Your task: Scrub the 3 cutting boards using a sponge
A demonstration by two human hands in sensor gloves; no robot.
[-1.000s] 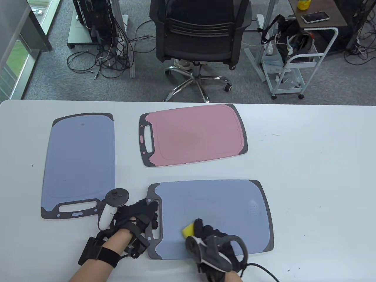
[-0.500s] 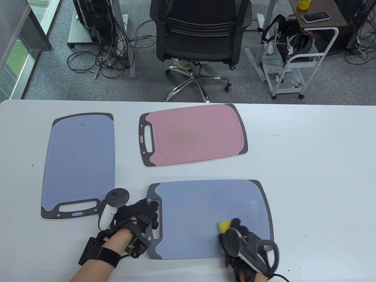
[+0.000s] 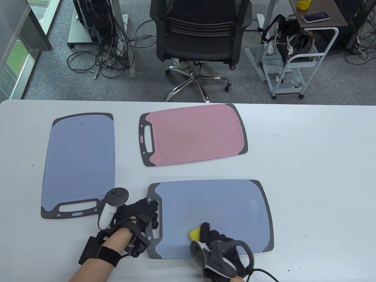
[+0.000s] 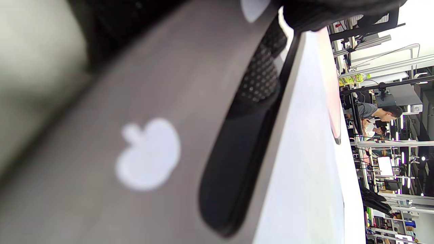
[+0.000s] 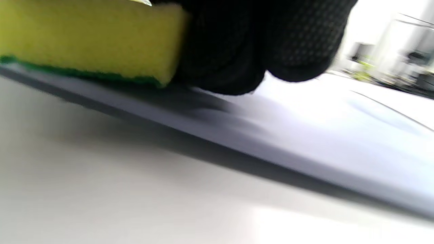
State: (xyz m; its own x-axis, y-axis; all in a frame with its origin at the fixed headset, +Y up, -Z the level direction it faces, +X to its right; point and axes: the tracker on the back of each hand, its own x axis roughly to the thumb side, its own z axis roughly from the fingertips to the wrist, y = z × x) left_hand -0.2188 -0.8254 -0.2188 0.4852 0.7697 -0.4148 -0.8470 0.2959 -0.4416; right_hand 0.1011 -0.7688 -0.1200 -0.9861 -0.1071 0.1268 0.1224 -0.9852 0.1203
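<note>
The right hand point(image 3: 218, 245), in a black sensor glove with a grey tracker strapped to its back, is gripping a yellow rectangular sponge with a green scouring layer point(image 3: 195, 234), fingers curled over its top. In the right wrist view the sponge point(image 5: 88, 40) is lying green side down on the board's surface, with the gloved fingers point(image 5: 257, 44) clamped against its side. The sponge is sitting on the near blue-grey plastic cutting board with dark grey ends point(image 3: 211, 205), close to that board's near long edge and a little left of its middle.

The left hand point(image 3: 138, 216), also gloved in black and carrying a white and dark tracker, is resting on the slotted handle end of the same board, its fingers laid over the handle; whether they are curling through the slot cannot be told. The left wrist view is showing that dark handle end point(image 4: 237, 152) from very close, blurred.

This board is lying along the near edge of the white table point(image 3: 317, 176), around its middle. A second blue-grey plastic cutting board point(image 3: 79, 161) is lying near the table's left edge, handle toward the near side. A pink plastic cutting board with dark grey ends point(image 3: 194, 135) is lying toward the far edge, around the middle, handle to the left. The three boards are lying apart from one another.
</note>
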